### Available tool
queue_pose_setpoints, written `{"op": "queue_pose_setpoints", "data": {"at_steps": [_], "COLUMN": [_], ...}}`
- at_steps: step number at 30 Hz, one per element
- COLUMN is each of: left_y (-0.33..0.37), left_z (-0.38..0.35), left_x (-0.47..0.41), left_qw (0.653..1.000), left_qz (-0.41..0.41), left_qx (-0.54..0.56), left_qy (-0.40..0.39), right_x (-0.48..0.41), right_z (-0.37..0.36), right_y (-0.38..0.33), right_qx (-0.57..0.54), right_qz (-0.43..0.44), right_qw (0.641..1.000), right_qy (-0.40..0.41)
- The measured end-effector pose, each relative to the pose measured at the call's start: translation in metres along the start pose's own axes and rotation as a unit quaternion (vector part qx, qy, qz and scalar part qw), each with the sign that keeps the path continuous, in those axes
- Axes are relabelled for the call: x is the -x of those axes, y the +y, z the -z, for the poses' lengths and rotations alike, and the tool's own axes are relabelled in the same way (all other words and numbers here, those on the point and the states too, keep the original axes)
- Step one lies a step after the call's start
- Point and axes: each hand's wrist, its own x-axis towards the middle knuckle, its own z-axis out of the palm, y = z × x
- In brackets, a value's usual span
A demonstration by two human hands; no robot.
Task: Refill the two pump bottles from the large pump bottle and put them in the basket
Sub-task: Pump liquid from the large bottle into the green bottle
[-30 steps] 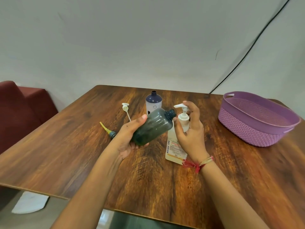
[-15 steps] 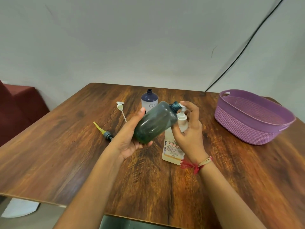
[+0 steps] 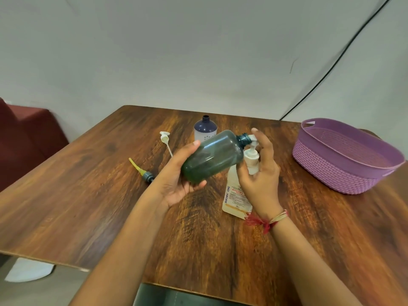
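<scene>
**Fig. Refill step, 1st of 2 small bottles.** Centre of frame: left hand [image 3: 176, 184] grips a dark green bottle [image 3: 212, 157], cap off, tilted w/ its open neck pointing up-right, at or just beside the spout of the large white pump bottle [image 3: 235, 195]. That bottle stands on the table [image 3: 88, 195], label "BIOCHEK CHG". Right hand [image 3: 262, 173] clasps its pump head [image 3: 251, 151]: forefinger raised over the top, thumb & other fingers curled about the collar.

Upper centre: blue-and-white bottle [image 3: 205, 131], upright, cap off. Left of centre, lying on the table: white pump w/ dip tube [image 3: 165, 140]; nearer, grey-collared pump w/ yellow tube [image 3: 142, 171]. Right of frame: purple basket [image 3: 331, 171], well apart from both hands; both small bottles are outside it.

Judgement: dispensing into the green bottle is in hand; fill level unreadable thru the dark wall. Next move calls for a straight downward press on the pump w/ the neck kept under the spout, so nothing spills & the standing bottle doesn't tip.
</scene>
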Motion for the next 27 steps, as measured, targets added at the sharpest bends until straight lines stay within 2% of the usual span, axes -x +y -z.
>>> {"op": "queue_pose_setpoints", "data": {"at_steps": [4,10,17,27], "left_y": [-0.0008,0.0007,0.002,-0.0003], "left_z": [-0.0002,0.0003,-0.0021,-0.0035], "left_x": [0.0008,0.0017,0.0015,0.0002], "left_qw": [1.0,1.0,0.999,0.998], "left_qz": [-0.001,0.008,0.004,-0.011], "left_qx": [0.007,-0.003,-0.001,0.01], "left_qy": [0.011,0.029,0.035,0.056], "right_x": [-0.0018,-0.0006,-0.0004,0.001], "right_z": [0.0018,-0.0021,-0.0006,-0.0029], "right_y": [-0.0036,-0.0022,-0.0011,-0.0004], "right_qx": [-0.009,-0.027,-0.003,-0.023], "right_qz": [0.003,-0.009,0.008,-0.01], "right_qw": [1.0,0.999,1.0,0.999], "right_qy": [-0.008,0.026,0.0,0.025]}}
